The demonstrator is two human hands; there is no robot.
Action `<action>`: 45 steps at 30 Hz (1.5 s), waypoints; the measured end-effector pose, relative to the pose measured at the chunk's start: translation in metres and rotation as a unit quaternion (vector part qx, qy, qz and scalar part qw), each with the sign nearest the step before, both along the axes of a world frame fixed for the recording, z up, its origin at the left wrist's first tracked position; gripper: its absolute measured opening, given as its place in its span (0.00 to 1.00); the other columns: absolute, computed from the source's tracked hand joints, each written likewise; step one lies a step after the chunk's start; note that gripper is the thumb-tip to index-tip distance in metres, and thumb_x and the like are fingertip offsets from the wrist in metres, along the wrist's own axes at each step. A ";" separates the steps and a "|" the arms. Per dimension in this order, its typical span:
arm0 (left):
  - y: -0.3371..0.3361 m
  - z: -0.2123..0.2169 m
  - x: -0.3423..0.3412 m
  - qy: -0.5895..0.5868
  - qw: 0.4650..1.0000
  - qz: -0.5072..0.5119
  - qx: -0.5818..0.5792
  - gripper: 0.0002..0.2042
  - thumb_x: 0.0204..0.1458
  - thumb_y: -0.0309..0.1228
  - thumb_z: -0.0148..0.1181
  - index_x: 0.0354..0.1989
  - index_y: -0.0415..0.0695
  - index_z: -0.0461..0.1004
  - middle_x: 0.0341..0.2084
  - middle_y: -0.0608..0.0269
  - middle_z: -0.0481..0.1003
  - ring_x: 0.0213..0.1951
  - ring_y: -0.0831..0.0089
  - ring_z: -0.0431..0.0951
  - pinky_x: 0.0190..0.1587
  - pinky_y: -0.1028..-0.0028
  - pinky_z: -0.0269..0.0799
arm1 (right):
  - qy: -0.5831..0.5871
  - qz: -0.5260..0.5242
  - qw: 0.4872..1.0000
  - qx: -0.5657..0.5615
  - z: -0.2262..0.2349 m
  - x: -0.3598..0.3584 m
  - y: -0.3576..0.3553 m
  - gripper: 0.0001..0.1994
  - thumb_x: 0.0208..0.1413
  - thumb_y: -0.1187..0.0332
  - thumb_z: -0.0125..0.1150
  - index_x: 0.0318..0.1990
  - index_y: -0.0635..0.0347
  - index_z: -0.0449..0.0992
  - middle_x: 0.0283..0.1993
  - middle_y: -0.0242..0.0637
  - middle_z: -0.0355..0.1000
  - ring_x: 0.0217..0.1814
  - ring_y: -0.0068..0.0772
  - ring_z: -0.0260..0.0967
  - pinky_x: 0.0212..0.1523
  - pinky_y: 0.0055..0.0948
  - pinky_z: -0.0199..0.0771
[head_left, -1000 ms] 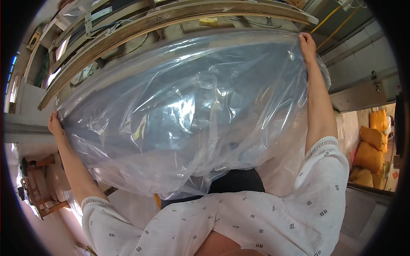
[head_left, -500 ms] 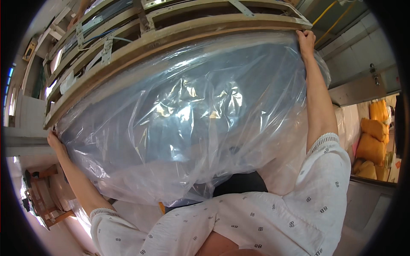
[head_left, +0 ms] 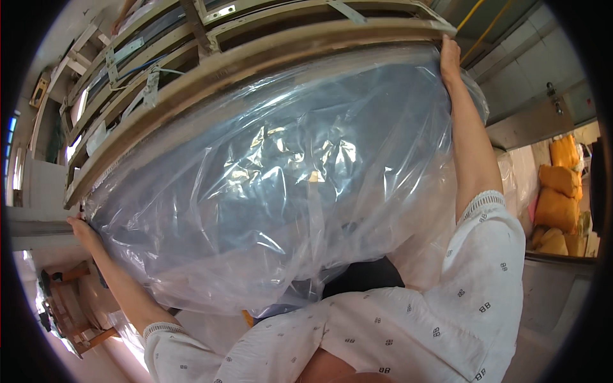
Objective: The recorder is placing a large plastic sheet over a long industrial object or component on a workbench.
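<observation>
A large clear plastic sheet [head_left: 281,210], creased and shiny, spreads between my two outstretched arms. Its far edge runs along the underside of a wooden beam [head_left: 255,67] on a slatted machine frame. At the far right end of that beam, my right hand [head_left: 450,59] is closed on the sheet's edge; its fingertips are partly hidden. My left hand [head_left: 83,231] is at the sheet's left corner, just below the beam's left end, with its fingers bent around the edge. The near part of the sheet hangs in loose folds against my front.
Metal brackets [head_left: 151,89] and wires sit among the slats. At the right, orange bundles [head_left: 559,191] are stacked beyond an opening, below a metal ledge [head_left: 533,121]. A wooden stand [head_left: 67,306] is at the lower left. Yellow cords [head_left: 488,29] hang at the upper right.
My left hand has shifted slightly down, a little farther from the beam's end. My right hand has turned slightly at the other end. The sheet's folds and the view have shifted a little.
</observation>
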State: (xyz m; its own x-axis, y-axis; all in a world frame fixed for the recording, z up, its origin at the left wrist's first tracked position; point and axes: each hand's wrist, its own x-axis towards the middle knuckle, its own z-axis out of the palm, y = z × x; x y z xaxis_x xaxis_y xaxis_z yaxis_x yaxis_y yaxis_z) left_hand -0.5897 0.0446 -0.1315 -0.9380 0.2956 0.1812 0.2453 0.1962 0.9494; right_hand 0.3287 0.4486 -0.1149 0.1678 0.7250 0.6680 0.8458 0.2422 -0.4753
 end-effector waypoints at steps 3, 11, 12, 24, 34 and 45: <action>-0.008 0.004 0.003 0.217 0.882 0.022 -0.418 0.23 0.55 0.46 0.47 0.46 0.35 0.70 0.44 0.54 0.70 0.42 0.67 0.71 0.47 0.69 0.65 | 0.205 0.060 0.940 -0.266 0.020 -0.007 -0.004 0.26 0.50 0.45 0.46 0.39 0.62 0.74 0.44 0.49 0.68 0.53 0.48 0.59 0.50 0.36 0.56; -0.170 0.113 -0.139 0.042 0.994 -0.050 -0.089 0.18 0.50 0.37 0.55 0.46 0.39 0.71 0.40 0.54 0.73 0.40 0.61 0.74 0.45 0.66 0.68 | 0.041 0.327 0.848 -0.416 0.084 -0.040 -0.143 0.14 0.54 0.54 0.51 0.35 0.55 0.69 0.34 0.23 0.60 0.37 0.18 0.54 0.42 0.19 0.55; -0.162 0.102 -0.133 0.036 0.994 -0.056 -0.087 0.18 0.50 0.37 0.55 0.46 0.39 0.71 0.40 0.54 0.73 0.40 0.61 0.74 0.45 0.66 0.68 | 0.091 0.338 0.840 -0.415 0.097 -0.052 -0.170 0.13 0.54 0.55 0.51 0.35 0.55 0.68 0.32 0.22 0.59 0.36 0.15 0.53 0.41 0.18 0.54; 0.056 0.177 0.514 0.366 0.774 -0.494 0.152 0.19 0.44 0.36 0.64 0.42 0.38 0.71 0.42 0.57 0.70 0.45 0.68 0.70 0.45 0.73 0.66 | 0.183 0.448 0.822 -0.300 0.192 -0.139 -0.350 0.06 0.57 0.65 0.50 0.31 0.55 0.63 0.30 0.18 0.54 0.34 0.10 0.49 0.39 0.13 0.53; -0.080 0.144 0.427 0.120 0.905 -0.378 0.156 0.01 0.52 0.24 0.54 0.31 0.42 0.72 0.28 0.74 0.67 0.27 0.88 0.62 0.29 0.87 0.55 | -0.267 0.368 0.830 -0.323 0.101 -0.083 -0.313 0.07 0.47 0.65 0.52 0.24 0.58 0.70 0.21 0.34 0.65 0.29 0.33 0.63 0.30 0.31 0.61; -0.321 0.253 0.112 0.390 0.914 0.036 -0.104 0.17 0.54 0.37 0.49 0.46 0.36 0.69 0.40 0.54 0.73 0.40 0.65 0.73 0.42 0.69 0.71 | -0.120 0.288 0.944 -0.105 0.011 -0.080 -0.342 0.07 0.45 0.77 0.53 0.32 0.55 0.73 0.32 0.31 0.69 0.39 0.36 0.66 0.36 0.34 0.67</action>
